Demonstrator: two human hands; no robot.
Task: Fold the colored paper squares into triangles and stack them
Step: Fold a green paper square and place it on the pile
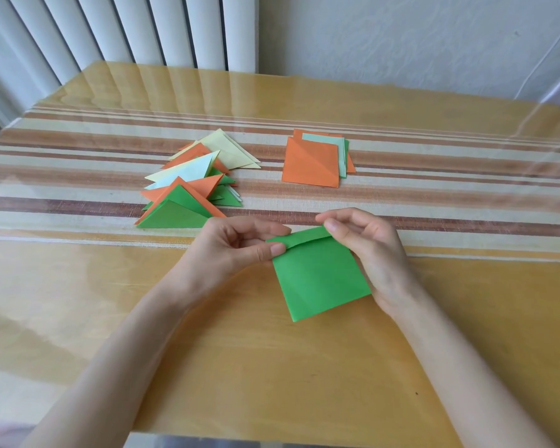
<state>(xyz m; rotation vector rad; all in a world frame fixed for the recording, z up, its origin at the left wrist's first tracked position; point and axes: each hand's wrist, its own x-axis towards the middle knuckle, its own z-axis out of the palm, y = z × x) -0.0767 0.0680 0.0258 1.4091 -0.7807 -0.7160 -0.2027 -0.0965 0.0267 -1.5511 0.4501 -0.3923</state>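
Observation:
A green paper square (320, 279) is held just above the table in front of me, its far edge curled over toward me. My left hand (236, 250) pinches the far left corner between thumb and fingers. My right hand (366, 250) pinches the far right corner. To the far left lies a loose pile of folded triangles (188, 189) in green, orange, pale yellow and pale green. To the far right sits a small stack of flat squares (314, 161) with an orange one on top.
The table (240, 367) has a glossy yellow wooden top under clear film, with a striped cloth runner (434, 189) across its middle. Vertical blinds (126, 30) and a white wall stand behind it. The near table edge runs along the bottom of the view.

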